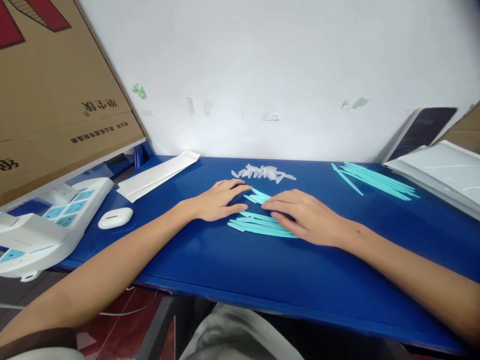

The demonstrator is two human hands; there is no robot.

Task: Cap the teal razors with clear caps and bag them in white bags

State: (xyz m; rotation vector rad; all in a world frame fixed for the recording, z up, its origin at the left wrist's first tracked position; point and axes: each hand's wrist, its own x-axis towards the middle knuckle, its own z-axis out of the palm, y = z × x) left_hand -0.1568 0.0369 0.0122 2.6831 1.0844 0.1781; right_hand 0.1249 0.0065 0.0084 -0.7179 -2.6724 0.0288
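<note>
Several thin turquoise strips (258, 225) lie side by side on the blue table, partly under my right hand (300, 212). Just above them is a small group of turquoise pieces (258, 196) between my two hands. My left hand (221, 200) rests at the left of these pieces, palm down, fingers apart, holding nothing. The fingers of my right hand are together, their tips at the right end of the small group; whether they grip a piece is hidden. Behind both hands sits a pile of pale, whitish short pieces (264, 173). More turquoise strips (378, 180) lie at the back right.
On the blue table (240, 275) at left are a white folded packet (159, 177), a white earphone case (115, 218) and a power strip (86, 200) with plugs. A cardboard box (56, 90) leans at far left. White packages (442, 170) and a dark box (423, 130) stand right.
</note>
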